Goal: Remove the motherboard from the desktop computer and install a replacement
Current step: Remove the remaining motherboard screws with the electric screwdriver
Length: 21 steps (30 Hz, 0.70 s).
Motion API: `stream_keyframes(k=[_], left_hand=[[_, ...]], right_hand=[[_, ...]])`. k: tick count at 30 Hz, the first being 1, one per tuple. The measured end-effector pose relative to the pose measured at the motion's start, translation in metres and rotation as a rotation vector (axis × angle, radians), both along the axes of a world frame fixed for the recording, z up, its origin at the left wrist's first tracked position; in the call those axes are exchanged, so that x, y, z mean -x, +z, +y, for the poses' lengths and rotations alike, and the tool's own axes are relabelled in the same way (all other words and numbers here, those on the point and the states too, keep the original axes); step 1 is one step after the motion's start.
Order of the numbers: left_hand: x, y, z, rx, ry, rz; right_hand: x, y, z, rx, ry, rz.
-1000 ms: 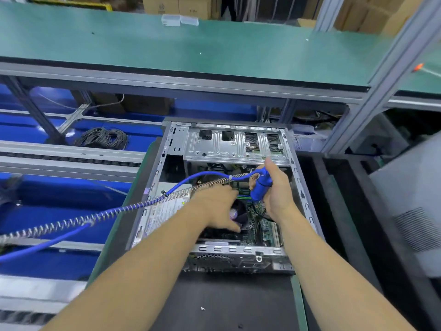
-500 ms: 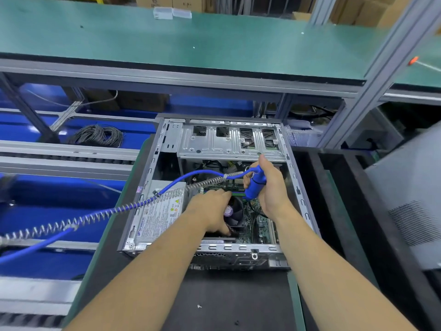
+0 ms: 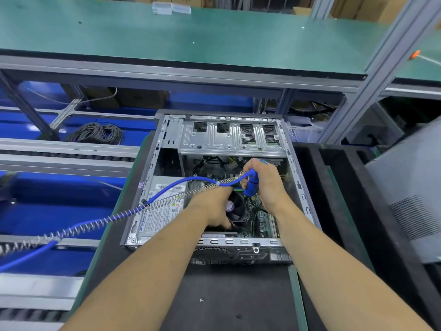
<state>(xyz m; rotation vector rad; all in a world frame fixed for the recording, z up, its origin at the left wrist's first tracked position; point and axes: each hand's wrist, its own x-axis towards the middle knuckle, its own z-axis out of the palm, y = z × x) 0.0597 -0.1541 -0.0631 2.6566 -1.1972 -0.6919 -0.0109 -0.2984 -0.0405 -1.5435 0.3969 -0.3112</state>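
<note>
Both hands lower in frame: right hand [image 3: 265, 185] round one screwdriver [image 3: 251, 185].

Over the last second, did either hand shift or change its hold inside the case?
Barely. The right hand kept its grip on the blue driver, held upright over the board. The left hand stayed down by the fan, fingers low beside it; what they touch is hidden. Mostly the camera moved: the case sits a little higher in view. The hose trails off left as before.
</note>
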Motion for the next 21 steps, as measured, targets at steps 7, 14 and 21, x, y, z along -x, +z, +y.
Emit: stream_keyframes(k=[7, 14, 21], left_hand=[[0.0010, 0.0032, 0.0008, 0.010, -0.030, -0.079], [0.0020, 0.0023, 0.0018, 0.025, -0.019, -0.086], [0.0011, 0.0033, 0.0009, 0.028, -0.021, -0.076]], right_hand=[[0.0012, -0.0006, -0.0012, -0.042, 0.002, -0.038], [0.0008, -0.0006, 0.0056, -0.025, 0.126, -0.049], [0.0024, 0.0018, -0.0029, -0.056, 0.102, -0.021]])
